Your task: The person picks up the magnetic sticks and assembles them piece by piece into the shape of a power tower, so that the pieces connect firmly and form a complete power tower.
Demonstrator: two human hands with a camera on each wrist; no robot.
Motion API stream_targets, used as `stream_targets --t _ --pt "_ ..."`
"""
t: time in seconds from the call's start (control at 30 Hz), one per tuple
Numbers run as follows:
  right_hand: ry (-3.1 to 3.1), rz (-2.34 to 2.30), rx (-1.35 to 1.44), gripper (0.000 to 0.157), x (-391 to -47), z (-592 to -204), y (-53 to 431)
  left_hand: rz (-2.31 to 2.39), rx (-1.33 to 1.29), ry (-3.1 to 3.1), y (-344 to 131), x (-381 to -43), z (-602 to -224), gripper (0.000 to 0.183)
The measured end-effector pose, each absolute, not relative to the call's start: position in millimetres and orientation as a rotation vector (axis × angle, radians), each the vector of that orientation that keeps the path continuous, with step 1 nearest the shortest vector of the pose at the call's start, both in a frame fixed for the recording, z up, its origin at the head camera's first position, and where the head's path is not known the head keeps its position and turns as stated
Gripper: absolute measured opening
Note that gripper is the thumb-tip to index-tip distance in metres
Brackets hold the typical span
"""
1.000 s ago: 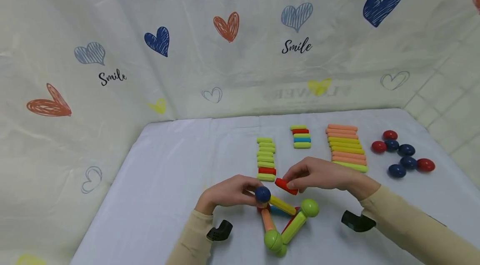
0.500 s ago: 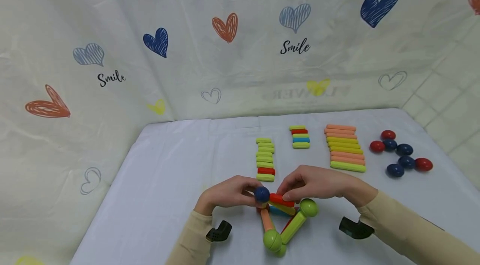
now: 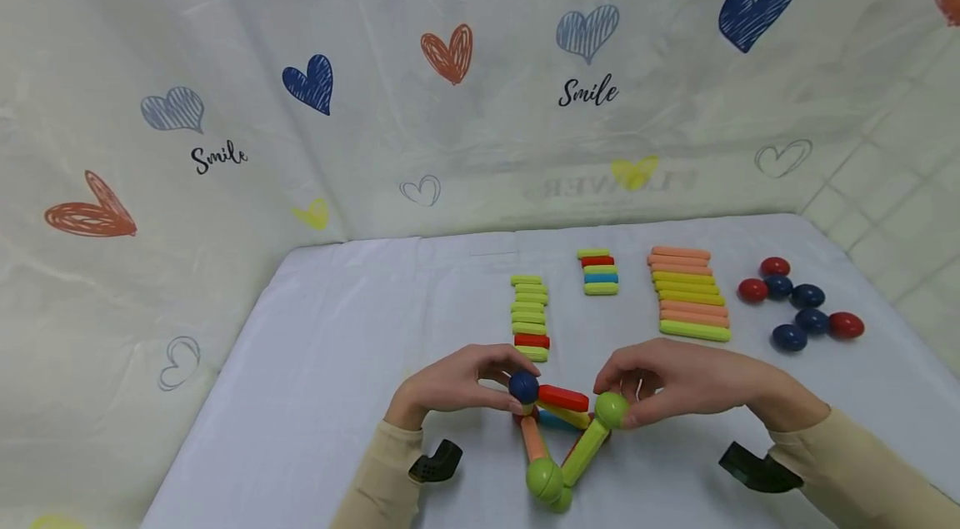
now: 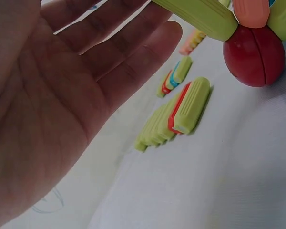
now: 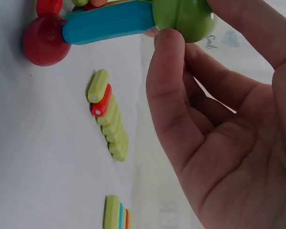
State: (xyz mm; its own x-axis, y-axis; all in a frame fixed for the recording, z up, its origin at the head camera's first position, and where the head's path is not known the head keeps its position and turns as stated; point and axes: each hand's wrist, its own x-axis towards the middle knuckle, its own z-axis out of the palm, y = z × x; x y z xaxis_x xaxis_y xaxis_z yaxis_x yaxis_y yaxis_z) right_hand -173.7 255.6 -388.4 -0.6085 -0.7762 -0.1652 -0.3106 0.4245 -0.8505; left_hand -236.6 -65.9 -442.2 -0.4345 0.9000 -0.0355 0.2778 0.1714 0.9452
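Note:
A frame of colored rods and balls stands on the table between my hands. In the head view my left hand (image 3: 468, 379) holds the dark blue ball (image 3: 523, 386) at its upper left corner, thumb in front. A red rod (image 3: 563, 398) juts rightward from that ball, above a yellow rod (image 3: 562, 415). My right hand (image 3: 690, 379) pinches the upper right green ball (image 3: 611, 410) between thumb and finger. From that ball runs a blue rod (image 5: 109, 23) to a red ball (image 5: 46, 41) in the right wrist view. A second green ball (image 3: 544, 479) marks the near corner.
Behind the frame lies a column of short rods (image 3: 530, 308), mostly green. A smaller short stack (image 3: 598, 271) and a stack of long rods (image 3: 690, 293) lie farther back. Several red and blue balls (image 3: 810, 321) sit at right. A heart-printed sheet (image 3: 450, 137) hangs behind the table.
My right hand brought the red rod left and down to the dark blue ball, let go of it there, then moved right to the green ball. My left hand stays at the blue ball.

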Motion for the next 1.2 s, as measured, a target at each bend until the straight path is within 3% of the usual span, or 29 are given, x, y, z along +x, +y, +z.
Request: stream_targets --t 0.27,0.43,0.67,0.83,1.07,1.2 --pt "2.061 -1.172 -0.882 0.023 -185.4 -393.4 245.6 1.288 1.105 1.823 -69.3 -237.2 -440.2 0.040" --pt "2.222 -1.178 -0.822 0.029 -204.8 -414.1 232.3 1.263 1.099 1.779 -69.9 -238.9 -441.9 0.040" --pt "2.586 -0.906 -1.062 0.030 -220.4 -442.7 197.8 1.188 1.156 1.819 -67.7 -238.5 -447.0 0.029" --pt "2.738 -0.746 -1.120 0.029 -222.7 -451.0 182.2 1.161 1.197 1.843 -65.6 -238.3 -449.1 0.019" --pt "2.881 -0.548 -1.095 0.012 -222.9 -454.4 175.4 1.150 1.191 1.844 -64.8 -238.5 -450.9 0.017" --pt "2.816 -0.526 -1.029 0.016 -215.8 -449.7 182.9 1.152 1.191 1.842 -65.2 -238.5 -451.1 0.017"
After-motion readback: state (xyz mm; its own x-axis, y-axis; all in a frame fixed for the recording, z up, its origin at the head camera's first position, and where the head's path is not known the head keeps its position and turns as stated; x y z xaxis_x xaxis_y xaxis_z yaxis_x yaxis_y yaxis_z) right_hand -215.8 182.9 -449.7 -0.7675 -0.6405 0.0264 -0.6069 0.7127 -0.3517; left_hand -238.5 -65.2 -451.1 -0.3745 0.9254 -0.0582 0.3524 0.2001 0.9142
